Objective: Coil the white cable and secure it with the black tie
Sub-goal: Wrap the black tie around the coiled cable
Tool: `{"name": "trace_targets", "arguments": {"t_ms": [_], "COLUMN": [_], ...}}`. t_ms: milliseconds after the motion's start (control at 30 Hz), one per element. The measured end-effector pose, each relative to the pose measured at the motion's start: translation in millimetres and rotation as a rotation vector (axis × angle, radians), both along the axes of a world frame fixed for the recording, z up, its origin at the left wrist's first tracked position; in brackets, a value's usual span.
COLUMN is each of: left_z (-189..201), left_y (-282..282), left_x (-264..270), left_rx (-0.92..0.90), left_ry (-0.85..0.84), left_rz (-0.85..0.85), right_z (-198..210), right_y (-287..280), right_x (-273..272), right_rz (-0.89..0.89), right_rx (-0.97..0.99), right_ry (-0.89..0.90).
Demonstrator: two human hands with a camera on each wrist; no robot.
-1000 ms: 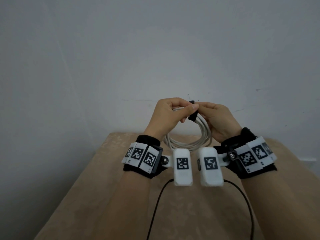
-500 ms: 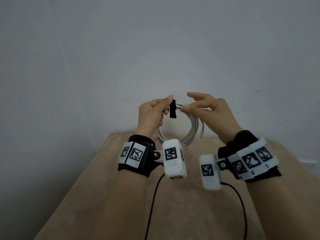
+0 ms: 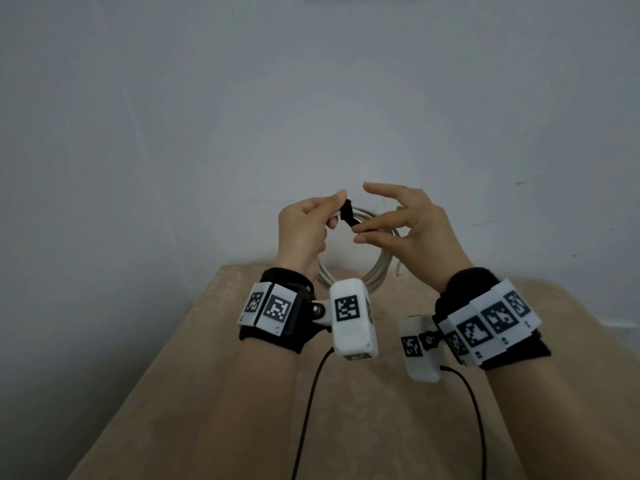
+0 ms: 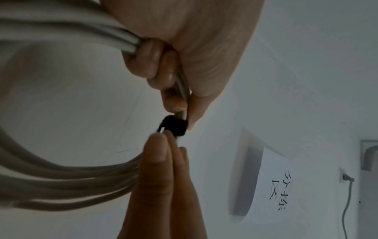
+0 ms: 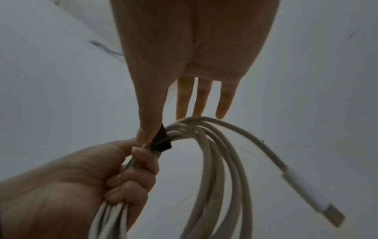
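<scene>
The white cable (image 3: 377, 271) hangs as a round coil of several loops, lifted above the table. My left hand (image 3: 308, 226) grips the top of the coil, fingers curled round the bundled strands (image 4: 126, 42). The black tie (image 3: 347, 216) wraps the bundle just beside the left thumb (image 4: 174, 126). My right hand (image 3: 398, 223) pinches the tie's loose end between thumb and forefinger while its other fingers stay spread. In the right wrist view the tie (image 5: 161, 139) sits under the right thumb, and the cable's plug (image 5: 315, 197) dangles free at the right.
A beige table (image 3: 242, 393) lies below my forearms, against a plain pale wall. Two dark cords (image 3: 308, 403) run from the wrist cameras down toward me. The left wrist view shows a paper sign (image 4: 280, 189) and a wall socket with a cord (image 4: 347, 177).
Both hands rose and drew slightly apart. The right hand left the coil and now pinches the tie's end, its other fingers spread. The left hand keeps gripping the coil.
</scene>
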State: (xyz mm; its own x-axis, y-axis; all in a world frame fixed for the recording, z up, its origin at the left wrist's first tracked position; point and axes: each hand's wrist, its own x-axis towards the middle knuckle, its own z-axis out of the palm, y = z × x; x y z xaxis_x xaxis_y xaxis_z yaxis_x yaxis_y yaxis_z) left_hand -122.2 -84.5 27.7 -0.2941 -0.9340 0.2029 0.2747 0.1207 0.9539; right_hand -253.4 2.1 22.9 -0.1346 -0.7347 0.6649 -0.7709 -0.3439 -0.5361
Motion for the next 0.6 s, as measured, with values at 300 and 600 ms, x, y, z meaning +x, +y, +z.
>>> {"name": "trace_targets", "arguments": {"t_ms": [300,600], "left_z": [-4,-13], "left_y": [-1,-1], "left_x": [-5,-14], "left_rx": [-0.010,-0.092], "left_ry": [0.018,-0.039], "left_rz": [0.090,0.161], "right_z": [-5,-1], "right_y": [-7,-3], "right_x": [4,7], "right_rz": [0.010,0.108], "right_rx": [-0.112,-0.062], "right_ry": [0.322,0.207]}}
